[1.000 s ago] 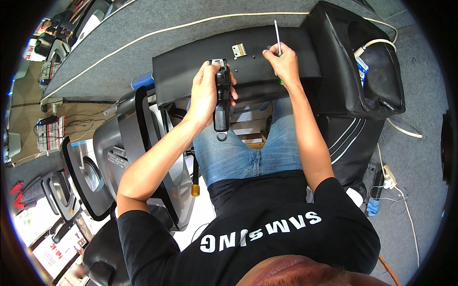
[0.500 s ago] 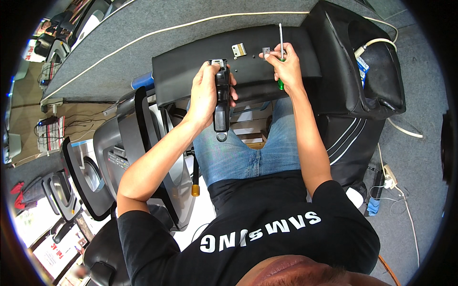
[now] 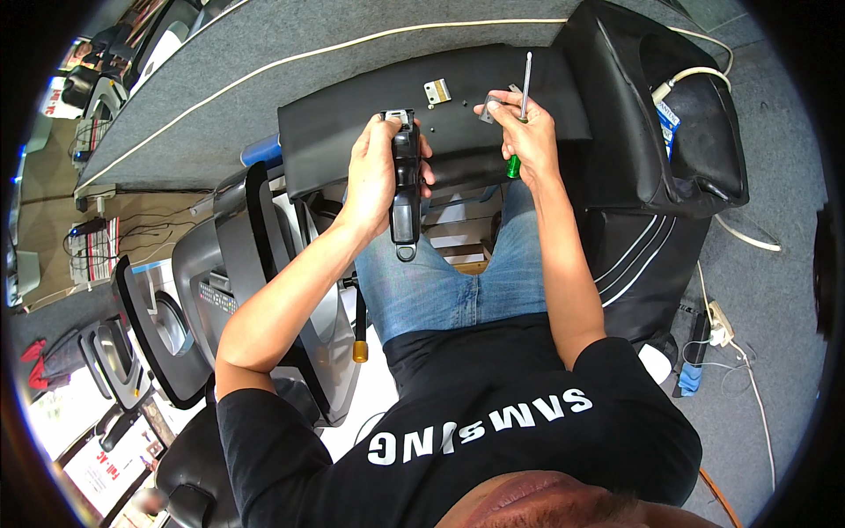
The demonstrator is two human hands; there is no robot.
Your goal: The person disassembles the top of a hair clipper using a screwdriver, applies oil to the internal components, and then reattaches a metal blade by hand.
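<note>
My left hand (image 3: 374,167) is wrapped round a black hair clipper (image 3: 405,207), held upright with its metal top away from me. My right hand (image 3: 524,136) grips a screwdriver (image 3: 526,75) with a green handle and pinches a small dark-grey metal plate (image 3: 489,107) between thumb and fingers. Beyond both hands, a silver blade piece (image 3: 437,91) with a gold strip lies on the black padded bench (image 3: 326,141), with a few tiny screws close by. My hands are apart, above the bench's near edge.
A black armrest (image 3: 616,106) with a white hose (image 3: 695,75) and blue packet (image 3: 666,132) stands at right. A grey and black chair (image 3: 198,282) is at left, a blue roll (image 3: 262,151) behind it. A power strip (image 3: 719,326) with cables lies on the floor.
The dark metal plate has come into view in my right fingers and is now tilted. The screwdriver has shifted right and toward me. My left hand has moved slightly left with the clipper.
</note>
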